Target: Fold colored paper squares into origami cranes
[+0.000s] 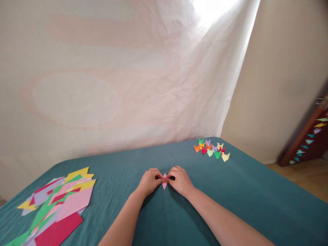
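Note:
Between my two hands is a small pink folded paper (pixel 164 184), diamond-shaped with pointed top and bottom ends. My left hand (pixel 150 181) pinches its left side between thumb and fingers. From the other side my right hand (pixel 179 180) grips it the same way. Both sets of fingertips nearly meet at the paper's middle and cover part of it. The hands are low over the green cloth of the table (pixel 123 171).
Several small folded paper birds (pixel 210 152) in many colours stand at the table's far right. Loose coloured paper sheets (pixel 74 201) lie overlapping on the left. A pale curtain (pixel 143 85) hangs behind the table. Coloured paper shapes (pixel 309 141) hang by a brown door at far right.

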{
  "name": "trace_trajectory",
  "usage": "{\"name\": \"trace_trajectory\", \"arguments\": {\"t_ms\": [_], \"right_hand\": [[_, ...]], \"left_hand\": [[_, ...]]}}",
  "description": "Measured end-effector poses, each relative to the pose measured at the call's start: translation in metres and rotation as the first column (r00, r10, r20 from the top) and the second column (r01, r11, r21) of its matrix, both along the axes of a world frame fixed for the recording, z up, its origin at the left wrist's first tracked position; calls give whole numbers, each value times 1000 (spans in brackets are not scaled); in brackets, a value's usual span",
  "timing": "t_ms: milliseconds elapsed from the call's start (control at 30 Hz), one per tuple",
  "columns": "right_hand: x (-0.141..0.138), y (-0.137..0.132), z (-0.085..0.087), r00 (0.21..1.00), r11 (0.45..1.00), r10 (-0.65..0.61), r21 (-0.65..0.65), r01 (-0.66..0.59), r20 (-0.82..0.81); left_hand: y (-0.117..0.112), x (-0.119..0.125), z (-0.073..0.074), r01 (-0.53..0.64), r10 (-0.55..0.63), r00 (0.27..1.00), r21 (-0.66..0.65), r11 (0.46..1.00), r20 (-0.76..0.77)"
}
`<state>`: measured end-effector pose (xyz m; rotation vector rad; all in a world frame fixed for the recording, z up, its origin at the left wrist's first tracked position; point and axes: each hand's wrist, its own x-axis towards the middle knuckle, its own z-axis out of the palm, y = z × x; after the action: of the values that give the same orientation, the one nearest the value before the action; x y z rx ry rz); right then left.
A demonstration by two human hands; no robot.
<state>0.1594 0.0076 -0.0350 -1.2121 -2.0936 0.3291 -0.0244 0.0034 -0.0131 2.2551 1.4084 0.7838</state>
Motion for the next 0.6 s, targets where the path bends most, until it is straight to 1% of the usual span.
{"name": "trace_trajectory", "arguments": {"t_ms": [200, 367, 600], "right_hand": [[-3, -2, 1, 1000, 999, -9, -33, 10, 23], [-5, -4, 0, 999, 998, 2, -59, 1, 41], [-1, -3, 0, 996, 995, 66, -80, -60, 66]], "left_hand": [[1, -1, 1, 19, -19, 1000, -11, 1000, -17], [1, -2, -2, 14, -15, 1000, -14, 1000, -23], [4, -5, -5, -3, 2, 999, -27, 1000, -47]]}}
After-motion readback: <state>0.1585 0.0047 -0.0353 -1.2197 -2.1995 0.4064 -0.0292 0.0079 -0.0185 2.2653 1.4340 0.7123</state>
